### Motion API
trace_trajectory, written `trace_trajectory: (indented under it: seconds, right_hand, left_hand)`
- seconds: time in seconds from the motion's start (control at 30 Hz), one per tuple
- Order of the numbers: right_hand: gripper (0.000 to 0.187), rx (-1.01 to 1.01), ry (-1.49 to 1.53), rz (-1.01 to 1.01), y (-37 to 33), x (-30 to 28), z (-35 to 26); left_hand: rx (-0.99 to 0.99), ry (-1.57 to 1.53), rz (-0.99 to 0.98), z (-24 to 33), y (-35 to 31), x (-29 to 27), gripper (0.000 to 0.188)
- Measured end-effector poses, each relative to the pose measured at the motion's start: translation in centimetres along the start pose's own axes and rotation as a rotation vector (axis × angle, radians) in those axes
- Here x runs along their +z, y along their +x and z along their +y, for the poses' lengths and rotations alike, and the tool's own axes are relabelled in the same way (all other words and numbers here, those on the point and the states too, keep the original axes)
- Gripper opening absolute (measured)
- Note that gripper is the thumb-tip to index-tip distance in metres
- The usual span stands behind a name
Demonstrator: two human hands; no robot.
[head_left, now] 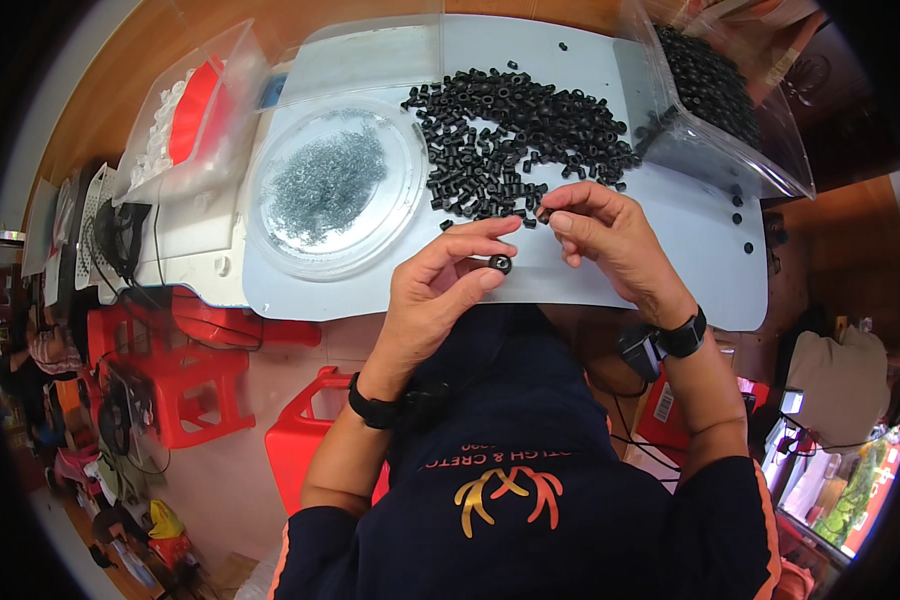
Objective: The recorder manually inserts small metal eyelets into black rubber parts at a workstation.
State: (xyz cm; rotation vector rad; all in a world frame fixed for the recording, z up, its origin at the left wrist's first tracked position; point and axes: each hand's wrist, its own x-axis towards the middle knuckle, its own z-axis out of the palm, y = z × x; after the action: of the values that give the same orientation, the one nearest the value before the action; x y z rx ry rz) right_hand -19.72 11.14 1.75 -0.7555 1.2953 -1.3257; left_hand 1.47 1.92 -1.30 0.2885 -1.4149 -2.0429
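Note:
Between the thumb and fingers of my left hand [425, 285] is a small black cylindrical part [500, 264], its round end showing a hole. My right hand [615, 240] is at the near edge of a pile of similar black parts [515, 130], thumb and forefinger pinched together. Something dark shows at those fingertips, too small to name. Both hands are over the near side of the pale tabletop [670, 290], a short gap apart. To the left of the pile, a round clear dish [270, 245] holds a heap of tiny silvery metal pieces [330, 180].
A tilted clear bin [735, 155] of black parts stands at the right, with a few loose parts [737, 217] near it. At the far left, another clear bin [235, 135] holds white pieces and a red sheet. Red stools [185, 375] stand below the table's left side.

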Motion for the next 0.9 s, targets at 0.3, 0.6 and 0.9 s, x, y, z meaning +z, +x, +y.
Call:
trace_trajectory:
  seconds: [0.3,0.6,0.9]
  right_hand:
    - [0.024,-0.036,0.066,0.041,0.3,2.5,1.0]
    - [0.026,-0.309,-0.384,0.067,0.1,3.4,1.0]
    - [0.018,-0.159,-0.074,0.004,-0.3,2.7,0.2]
  left_hand:
    - [0.11,0.177,-0.017,-0.9,-0.1,0.0,0.025]
    - [0.117,0.217,-0.007,-1.0,-0.5,0.2,0.022]
    - [-0.094,-0.106,0.078,-0.3,-0.5,-0.3,0.026]
